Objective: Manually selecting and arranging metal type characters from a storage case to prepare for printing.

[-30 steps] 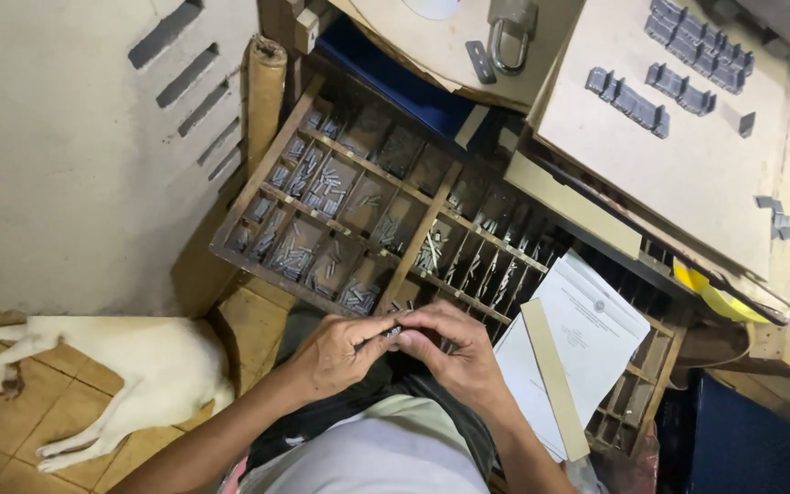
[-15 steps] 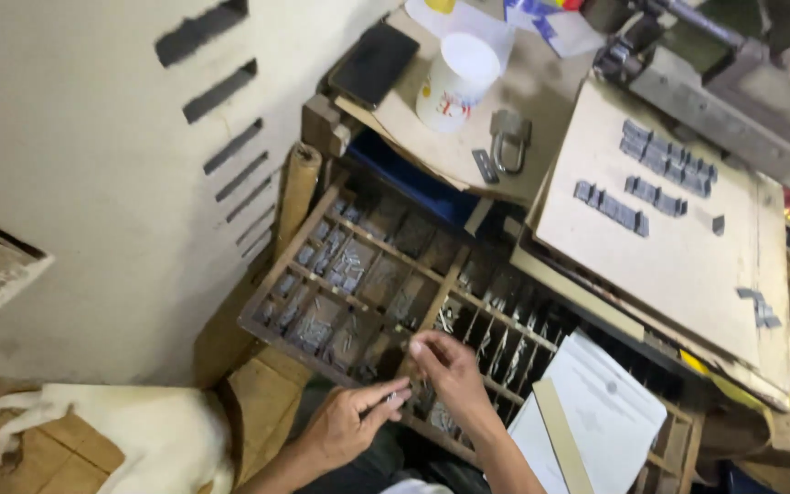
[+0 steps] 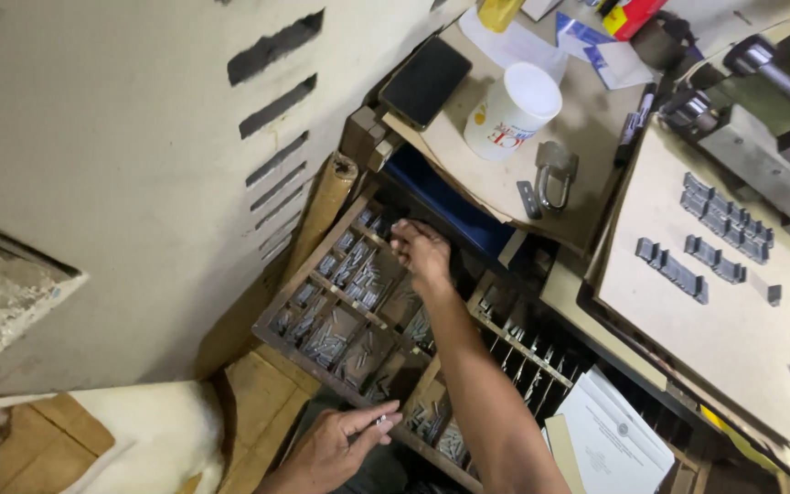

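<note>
Cramped print workshop, pale wall at upper left. At centre frame, a wooden type case (image 3: 358,302) with small compartments of metal sorts. Right hand (image 3: 421,252) reaching into an upper compartment, fingers curled down, grip hidden. Left hand (image 3: 336,448) at bottom, pinching a few metal type pieces (image 3: 380,421). Risks: sorts slipping from that light pinch; forearm dragging across compartments, mixing letters.

Light: soft, even indoor light; no glare seen.
Shadows: the dark wooden compartment tray (image 3: 349,311) is dimmed at its far cells.
Sharpness: slight softness is noted at the frame edges.
</note>
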